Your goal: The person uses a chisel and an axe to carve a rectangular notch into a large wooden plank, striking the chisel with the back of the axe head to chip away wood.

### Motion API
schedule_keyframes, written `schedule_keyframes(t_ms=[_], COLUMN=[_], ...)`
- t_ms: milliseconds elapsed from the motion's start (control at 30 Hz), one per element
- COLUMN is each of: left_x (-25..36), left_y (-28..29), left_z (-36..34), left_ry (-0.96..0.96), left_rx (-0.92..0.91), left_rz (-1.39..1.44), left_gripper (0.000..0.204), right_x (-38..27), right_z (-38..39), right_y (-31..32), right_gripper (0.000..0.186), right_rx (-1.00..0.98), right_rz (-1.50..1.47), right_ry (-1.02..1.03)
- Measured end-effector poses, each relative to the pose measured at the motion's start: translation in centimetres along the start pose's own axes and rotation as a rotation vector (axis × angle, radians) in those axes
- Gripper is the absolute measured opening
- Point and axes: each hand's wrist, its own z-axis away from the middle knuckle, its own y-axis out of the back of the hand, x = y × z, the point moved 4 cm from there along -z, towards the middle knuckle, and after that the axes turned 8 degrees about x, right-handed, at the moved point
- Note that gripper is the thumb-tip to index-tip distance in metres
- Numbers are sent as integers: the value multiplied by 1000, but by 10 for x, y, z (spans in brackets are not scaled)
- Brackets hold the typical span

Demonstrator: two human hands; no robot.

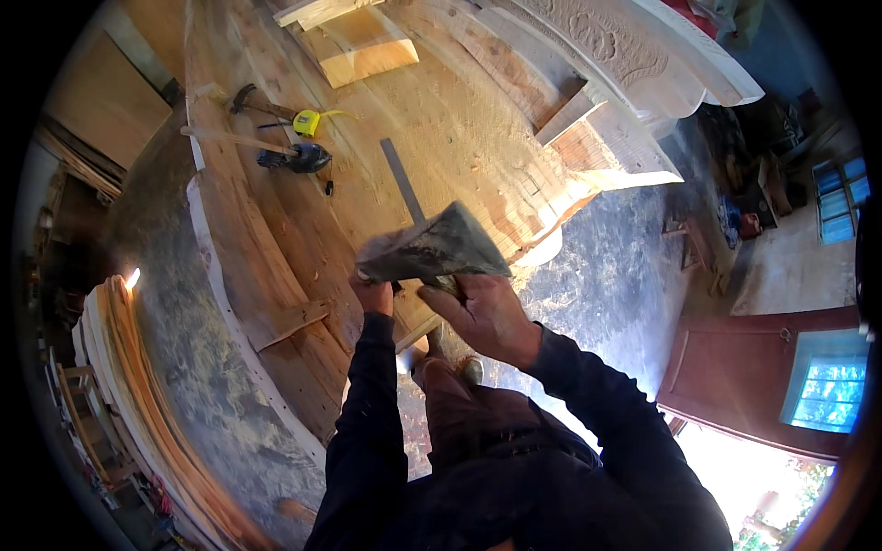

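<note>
In front of my chest I hold up a dark grey, worn, flared flat piece [436, 246], perhaps a folded sheet; its exact kind is unclear. My left hand [373, 294] grips its left end, with most of the fingers hidden behind it. My right hand [491, 314] is closed at its lower right edge, the thumb pointing inward beside a small yellowish bit. Just beyond the piece, a narrow grey metal strip like a ruler [401, 174] extends over the dusty wooden surface [441, 119]; its near end is hidden.
Left on the wood are a hammer [243, 98], a yellow tape measure [306, 122] and a dark power tool [296, 158]. A wooden block [358, 60] stands at the far side. Carved boards [597, 46] lie far right. Stacked planks [138, 367] stand left; a red-brown door [726, 367] is right.
</note>
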Motion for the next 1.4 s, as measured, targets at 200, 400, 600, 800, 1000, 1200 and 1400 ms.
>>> schedule_keyframes(t_ms=[200,400,600,800,1000,1200,1400], left_x=[-23,27,40,37,9,24,73], left_y=[-8,-26,-33,-25,-9,-87,-61], left_z=[4,2,-1,0,3,-81,-89], left_ry=[160,-72,347,-81,39,681,1147], left_rx=[-26,-65,-110,-206,23,-147,-573], left_rz=[392,-49,633,-387,-384,-195,280], left_gripper=[28,8,10,11,31,42,46], right_x=[18,51,-27,86,113,185,191], right_z=[-22,-40,-53,-18,66,184,268], right_y=[-52,-48,-35,-60,-16,20,53], right_gripper=[32,41,40,37,36,36,32], right_rx=[-142,-184,113,-221,-113,-154,-110], right_rz=[57,277,-184,350,306,510,502], right_ry=[162,30,99,-57,-313,-597,-834])
